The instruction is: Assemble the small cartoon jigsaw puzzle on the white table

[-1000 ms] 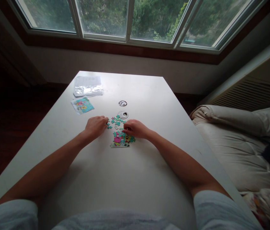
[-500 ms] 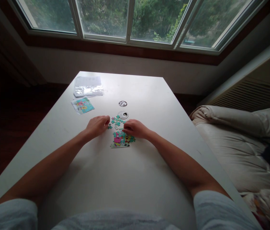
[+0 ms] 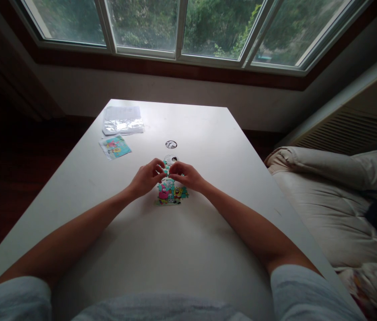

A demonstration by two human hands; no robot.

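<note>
My left hand and my right hand meet fingertip to fingertip over the top of a partly joined jigsaw puzzle. Thumb and fingers of each are pinched together on what looks like a small jigsaw piece, mostly covered by the fingertips. The joined part shows a pink and a yellow cartoon figure on teal and lies flat on the white table. Loose teal pieces lie just behind my fingers, largely hidden by them.
Beyond the hands are a round clear-and-white sticker-like disc and a dark-patterned oval. A printed picture card and a clear plastic sleeve lie at the table's far left. A cream sofa stands at right.
My left hand has moved right from the loose pieces, and its fingertips now meet those of my right hand. The right hand has shifted slightly left and away from me.
</note>
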